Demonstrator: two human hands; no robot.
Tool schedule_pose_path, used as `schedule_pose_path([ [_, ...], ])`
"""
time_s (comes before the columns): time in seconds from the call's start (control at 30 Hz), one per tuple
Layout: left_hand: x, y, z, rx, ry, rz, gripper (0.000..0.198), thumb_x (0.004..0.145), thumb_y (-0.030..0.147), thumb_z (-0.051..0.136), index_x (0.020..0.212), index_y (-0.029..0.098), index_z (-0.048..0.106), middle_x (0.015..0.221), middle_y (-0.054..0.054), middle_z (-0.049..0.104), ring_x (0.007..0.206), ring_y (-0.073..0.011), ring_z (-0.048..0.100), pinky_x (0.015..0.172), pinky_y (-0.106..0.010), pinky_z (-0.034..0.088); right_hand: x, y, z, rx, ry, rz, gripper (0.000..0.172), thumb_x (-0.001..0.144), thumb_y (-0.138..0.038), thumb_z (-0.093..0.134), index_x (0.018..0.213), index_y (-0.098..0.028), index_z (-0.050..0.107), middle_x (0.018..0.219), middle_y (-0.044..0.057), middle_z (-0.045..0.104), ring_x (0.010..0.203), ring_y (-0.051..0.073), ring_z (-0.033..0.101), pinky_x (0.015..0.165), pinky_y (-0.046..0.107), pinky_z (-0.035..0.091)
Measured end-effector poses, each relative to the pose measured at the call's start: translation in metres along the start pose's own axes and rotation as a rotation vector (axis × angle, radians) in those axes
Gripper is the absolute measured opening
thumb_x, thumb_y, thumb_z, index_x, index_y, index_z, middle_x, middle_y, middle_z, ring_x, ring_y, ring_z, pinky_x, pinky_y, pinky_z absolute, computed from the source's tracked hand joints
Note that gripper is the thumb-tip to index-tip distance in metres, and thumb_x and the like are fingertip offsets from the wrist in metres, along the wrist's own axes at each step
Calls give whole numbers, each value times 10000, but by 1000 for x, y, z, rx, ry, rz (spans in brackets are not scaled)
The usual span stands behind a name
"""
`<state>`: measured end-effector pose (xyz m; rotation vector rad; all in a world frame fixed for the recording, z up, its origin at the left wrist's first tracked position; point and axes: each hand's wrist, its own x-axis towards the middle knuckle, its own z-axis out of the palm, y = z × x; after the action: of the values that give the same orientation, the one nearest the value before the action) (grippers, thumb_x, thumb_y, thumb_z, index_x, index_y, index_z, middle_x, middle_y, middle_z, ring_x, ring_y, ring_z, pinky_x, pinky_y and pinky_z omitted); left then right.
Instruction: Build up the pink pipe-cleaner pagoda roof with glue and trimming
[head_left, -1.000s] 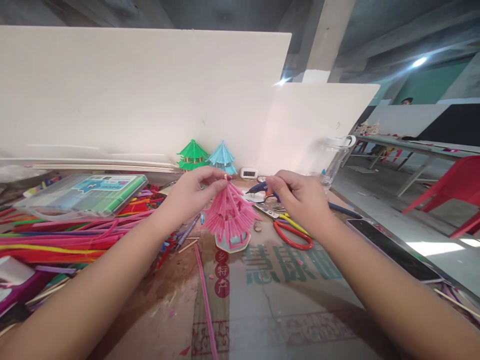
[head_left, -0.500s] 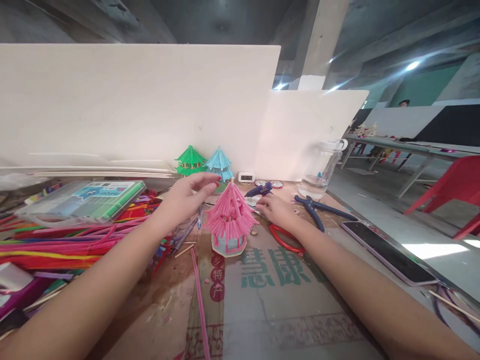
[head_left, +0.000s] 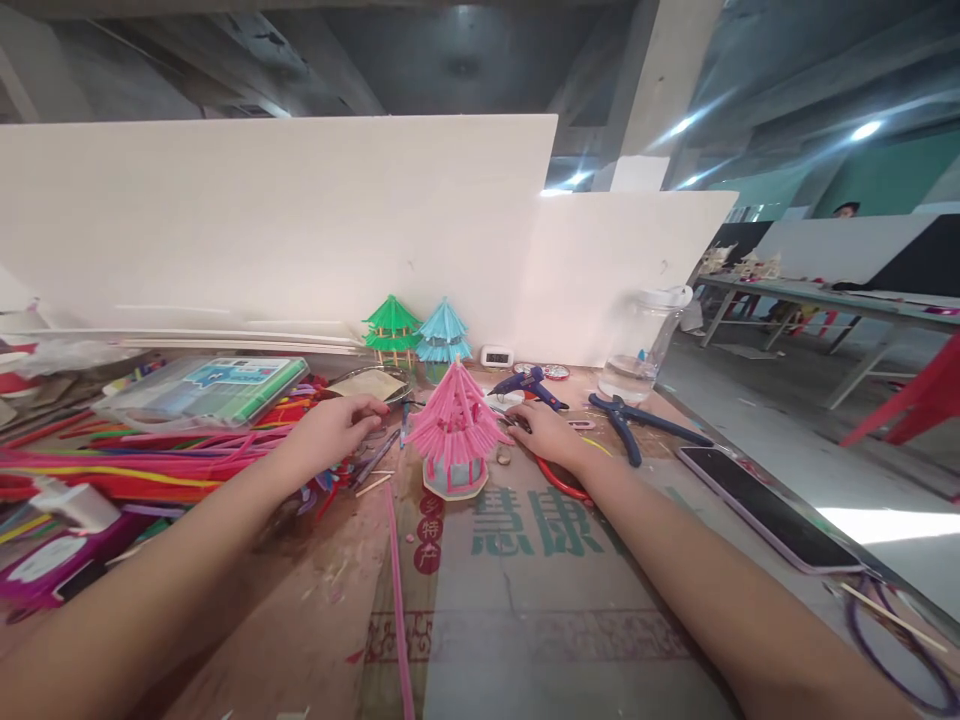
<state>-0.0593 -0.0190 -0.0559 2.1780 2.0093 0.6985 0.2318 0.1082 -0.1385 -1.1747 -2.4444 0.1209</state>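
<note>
A small pink pavilion model (head_left: 457, 425) with a two-tiered fuzzy roof stands upright on a pale many-sided base. To its left, above the pipe cleaners, my left hand (head_left: 341, 432) is apart from it, fingers loosely bent and nothing visible in them. My right hand (head_left: 547, 432) rests low on the pavilion's right, fingers apart, fingertips close to the roof edge; whether they touch it I cannot tell. Under that wrist lies a red looped handle (head_left: 559, 482), partly hidden. Behind stand a green pavilion model (head_left: 391, 328) and a light blue one (head_left: 444, 330).
Pipe cleaners (head_left: 187, 462) and a clear plastic case (head_left: 210, 390) lie left. Beyond my right hand are a glue gun (head_left: 529, 385), blue-handled pliers (head_left: 626, 425), a clear water jug (head_left: 637, 345) and a phone (head_left: 765, 505). A white board (head_left: 300, 220) closes off the back.
My left hand has moved left and down, away from the pavilion's roof. My right hand stays beside the pavilion. The view has shifted slightly.
</note>
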Motion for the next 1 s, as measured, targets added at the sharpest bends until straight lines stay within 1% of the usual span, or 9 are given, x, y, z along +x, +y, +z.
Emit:
schedule_pose_path([
  [0.17, -16, -11, 4, 97, 56, 14, 318, 814, 389, 436, 920, 222, 686, 882, -49, 736, 769, -228, 666, 684, -296, 473, 0, -2, -1, -10, -8, -12, 252, 876, -206, 521, 1088, -123, 629, 1111, 138, 643, 1045, 241, 562, 917, 358, 406],
  [0.37, -20, -18, 8, 151, -25, 122, 309, 828, 297, 431, 941, 200, 702, 970, -71, 725, 886, -236, 654, 765, -307, 464, 0, -3, 0, -22, -7, -19, 242, 863, -172, 526, 1074, -125, 635, 1085, 138, 653, 1016, 231, 574, 898, 351, 419],
  [0.5, -19, -17, 10, 232, -68, 182, 307, 838, 246, 427, 947, 209, 711, 966, -64, 731, 894, -245, 636, 785, -335, 446, -1, -2, 1, -33, -6, -26, 256, 873, -180, 516, 1093, -114, 627, 1106, 146, 645, 1028, 238, 570, 908, 358, 421],
  [0.67, -21, -13, 16, 301, -107, 355, 317, 800, 137, 439, 882, 245, 726, 934, -36, 732, 921, -229, 608, 869, -376, 378, -2, 1, 2, -41, -8, -21, 267, 874, -188, 513, 1105, -108, 623, 1119, 166, 640, 1053, 259, 565, 911, 384, 426],
  [0.77, -22, -12, 22, 275, -148, 411, 288, 803, 149, 460, 892, 246, 716, 932, -40, 723, 902, -217, 611, 866, -369, 369, -2, 2, 2, -35, -2, -28, 261, 871, -191, 524, 1097, -111, 626, 1111, 155, 646, 1043, 251, 574, 908, 372, 430],
  [0.83, -22, -13, 25, 264, -169, 406, 260, 813, 178, 478, 915, 241, 708, 947, -46, 720, 900, -222, 614, 832, -353, 381, -2, 0, 1, -31, 11, -30, 258, 879, -190, 515, 1098, -109, 625, 1106, 150, 650, 1040, 246, 576, 910, 368, 429],
  [0.93, -21, -16, 28, 270, -176, 400, 247, 828, 196, 479, 920, 232, 705, 943, -50, 720, 885, -228, 622, 803, -347, 390, -2, -3, -3, -25, 46, -27, 266, 911, -157, 442, 1102, -119, 624, 1093, 140, 654, 1019, 225, 585, 892, 360, 435],
  [1.0, -20, -17, 28, 275, -177, 407, 243, 836, 208, 477, 908, 227, 709, 924, -52, 722, 863, -230, 629, 802, -353, 392, -2, -7, -7, -22, 59, -32, 264, 920, -145, 416, 1038, -126, 651, 1056, 130, 661, 988, 210, 591, 871, 345, 440],
])
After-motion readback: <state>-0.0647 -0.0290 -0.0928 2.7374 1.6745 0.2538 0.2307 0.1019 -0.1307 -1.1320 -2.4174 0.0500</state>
